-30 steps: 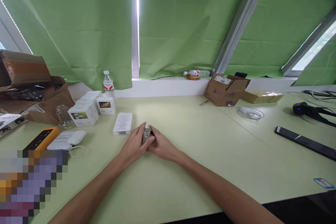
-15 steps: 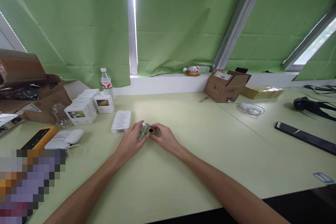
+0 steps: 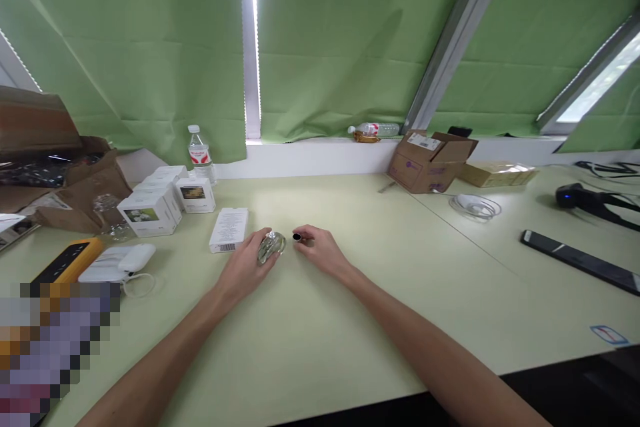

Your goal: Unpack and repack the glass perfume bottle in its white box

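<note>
1. From where I stand, the left hand point(image 3: 245, 264) is grasping a clear glass bottle point(image 3: 271, 249), small and faceted, fingers on its far side and thumb on its near side; it sits over the bench point(image 3: 320, 340), though whether it touches the top I cannot tell.
2. The right hand point(image 3: 323, 251) pinches a small round cap point(image 3: 297, 237), as I take it, between fingertips and thumb; its dark face shows towards the wearer.
3. The cap lies to the right of the bottle and slightly farther off, near but apart; the bottle's long axis seems to slant from near left to far right, so its far end points roughly towards the cap; the left hand is the nearer to the bottle, being on it.
4. Just beyond the left hand, a white barcoded box point(image 3: 229, 228) lies flat.
</note>
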### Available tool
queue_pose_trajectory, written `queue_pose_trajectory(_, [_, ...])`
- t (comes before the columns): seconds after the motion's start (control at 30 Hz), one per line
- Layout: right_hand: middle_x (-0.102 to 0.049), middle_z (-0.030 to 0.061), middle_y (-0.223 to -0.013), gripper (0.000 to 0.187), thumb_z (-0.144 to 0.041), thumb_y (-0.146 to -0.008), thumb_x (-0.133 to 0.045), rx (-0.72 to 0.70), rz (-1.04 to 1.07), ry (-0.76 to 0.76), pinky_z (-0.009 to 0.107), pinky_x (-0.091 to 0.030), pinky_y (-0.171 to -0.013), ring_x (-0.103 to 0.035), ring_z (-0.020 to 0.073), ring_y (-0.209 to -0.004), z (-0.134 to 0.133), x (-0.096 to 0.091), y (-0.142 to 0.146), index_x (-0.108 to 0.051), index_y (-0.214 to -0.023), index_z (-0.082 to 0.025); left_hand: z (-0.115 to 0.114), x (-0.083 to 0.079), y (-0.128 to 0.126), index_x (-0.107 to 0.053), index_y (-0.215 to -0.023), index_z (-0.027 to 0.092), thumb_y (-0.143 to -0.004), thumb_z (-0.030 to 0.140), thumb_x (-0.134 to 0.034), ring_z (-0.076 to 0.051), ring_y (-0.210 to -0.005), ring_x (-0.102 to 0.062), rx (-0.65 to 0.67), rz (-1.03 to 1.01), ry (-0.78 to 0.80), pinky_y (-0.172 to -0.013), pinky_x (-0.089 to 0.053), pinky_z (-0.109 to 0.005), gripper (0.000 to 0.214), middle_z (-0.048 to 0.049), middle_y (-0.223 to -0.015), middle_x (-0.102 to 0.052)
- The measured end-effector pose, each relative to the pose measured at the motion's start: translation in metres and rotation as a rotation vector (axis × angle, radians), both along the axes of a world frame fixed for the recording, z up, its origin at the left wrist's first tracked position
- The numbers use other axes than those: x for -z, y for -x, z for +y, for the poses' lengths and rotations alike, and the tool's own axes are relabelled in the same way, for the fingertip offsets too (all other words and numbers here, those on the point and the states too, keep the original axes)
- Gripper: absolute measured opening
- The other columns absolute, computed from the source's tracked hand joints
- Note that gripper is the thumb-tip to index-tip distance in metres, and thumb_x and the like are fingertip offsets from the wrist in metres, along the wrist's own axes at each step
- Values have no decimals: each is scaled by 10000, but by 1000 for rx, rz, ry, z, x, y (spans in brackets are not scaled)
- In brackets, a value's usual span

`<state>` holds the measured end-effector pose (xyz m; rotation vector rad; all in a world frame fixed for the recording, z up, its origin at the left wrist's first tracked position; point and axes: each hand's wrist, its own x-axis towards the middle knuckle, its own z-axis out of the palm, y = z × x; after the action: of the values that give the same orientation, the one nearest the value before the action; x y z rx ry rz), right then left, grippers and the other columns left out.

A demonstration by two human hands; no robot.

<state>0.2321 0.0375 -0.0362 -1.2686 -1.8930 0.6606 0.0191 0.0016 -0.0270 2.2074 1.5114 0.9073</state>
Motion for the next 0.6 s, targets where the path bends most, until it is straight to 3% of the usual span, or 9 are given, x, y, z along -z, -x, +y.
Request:
queue_pose_trajectory(0.07, [-705,15,-845,312,-231,-748,-608,21,8,26,290,-496,-725,-637,152,-744,4,0,-6,-601,-1058,-202,0,0,1,-449,-1289,258,-867,397,-514,-250,-1138,-550,-7,0,2,-907,-438,-347,449,-66,-1286,-564])
queue_pose_trajectory(0.2, [-712,22,-881,230,-242,-765,-591,40,-52,12,272,-501,-691,-642,141,-725,9,0,-15,-599,-991,-196,1,0,3,-464,-1239,259,-869,392,-511,-244,-1068,-584,-25,-6,5,-851,-455,-345,395,-55,-1210,-607])
queue_pose_trajectory(0.43, [-708,27,-861,245,-208,-794,-561,19,-184,-52,292,-480,-751,-639,161,-766,12,-6,-22,-675,-1011,-207,3,1,4,-474,-1193,243,-873,394,-514,-239,-997,-620,-32,-4,4,-811,-468,-340,356,-59,-1159,-632])
queue_pose_trajectory(0.6, [-707,36,-890,288,-201,-810,-565,29,-263,-70,294,-457,-766,-636,174,-825,10,-7,-25,-630,-1091,-209,4,3,4,-476,-1211,248,-876,399,-517,-231,-969,-632,-46,14,-21,-811,-474,-336,369,-55,-1165,-632])
